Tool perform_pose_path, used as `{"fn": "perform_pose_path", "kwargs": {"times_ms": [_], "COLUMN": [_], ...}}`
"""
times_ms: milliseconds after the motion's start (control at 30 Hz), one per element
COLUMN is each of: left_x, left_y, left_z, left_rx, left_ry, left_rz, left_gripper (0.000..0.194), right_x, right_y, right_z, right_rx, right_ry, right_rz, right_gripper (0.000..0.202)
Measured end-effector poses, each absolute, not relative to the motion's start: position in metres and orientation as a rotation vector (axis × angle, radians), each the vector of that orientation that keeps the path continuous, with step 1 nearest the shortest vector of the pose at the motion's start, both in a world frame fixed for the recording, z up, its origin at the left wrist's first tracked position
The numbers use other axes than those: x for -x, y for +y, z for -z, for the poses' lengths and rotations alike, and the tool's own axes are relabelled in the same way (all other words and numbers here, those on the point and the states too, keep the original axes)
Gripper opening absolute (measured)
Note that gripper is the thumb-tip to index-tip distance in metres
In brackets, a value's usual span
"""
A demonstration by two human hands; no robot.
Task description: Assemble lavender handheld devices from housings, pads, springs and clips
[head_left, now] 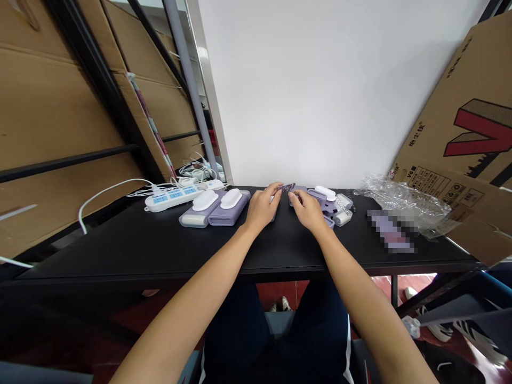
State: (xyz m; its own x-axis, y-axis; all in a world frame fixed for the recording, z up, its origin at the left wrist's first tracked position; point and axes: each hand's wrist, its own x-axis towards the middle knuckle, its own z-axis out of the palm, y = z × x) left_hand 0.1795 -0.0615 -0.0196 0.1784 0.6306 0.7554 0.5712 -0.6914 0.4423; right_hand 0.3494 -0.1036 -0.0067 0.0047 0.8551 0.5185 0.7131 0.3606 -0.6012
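Near the back of the black table, my left hand (263, 207) has its fingers closed on a small dark patterned piece (287, 188), with a greyish object partly hidden beneath the palm. My right hand (309, 209) is just to the right, its thumb and fingers pinched together; what they hold is too small to make out. Two purple cases (229, 209) with white oval tops lie left of my left hand. Beside my right hand are purple parts (320, 198), a white oval piece (325, 192) and clear cases (343, 216) with coiled springs.
A white power strip (172, 198) with cables lies at the left of the black table (160, 250). Crumpled clear plastic (412, 200) and a blurred-out purple item (390, 232) lie at the right. Cardboard boxes (460, 144) flank both sides; a white panel (308, 90) stands behind.
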Motion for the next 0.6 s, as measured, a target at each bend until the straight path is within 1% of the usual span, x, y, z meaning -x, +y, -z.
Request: {"fn": "perform_pose_path", "kwargs": {"times_ms": [333,600], "left_x": [-0.1792,-0.1798], "left_y": [-0.0629,-0.0635], "left_z": [0.0186,0.0196], "left_rx": [-2.519,-2.533], "left_ry": [1.328,1.262], "left_rz": [-1.564,-1.535], "left_gripper": [0.030,0.031], "right_x": [-0.3488,-0.3502], "right_y": [-0.1075,-0.1048], "right_z": [0.0045,0.0055], "right_rx": [1.406,1.421], "right_ry": [-1.763,-1.749], "right_rz": [-0.239,-0.248], "right_gripper": [0.032,0.035]}}
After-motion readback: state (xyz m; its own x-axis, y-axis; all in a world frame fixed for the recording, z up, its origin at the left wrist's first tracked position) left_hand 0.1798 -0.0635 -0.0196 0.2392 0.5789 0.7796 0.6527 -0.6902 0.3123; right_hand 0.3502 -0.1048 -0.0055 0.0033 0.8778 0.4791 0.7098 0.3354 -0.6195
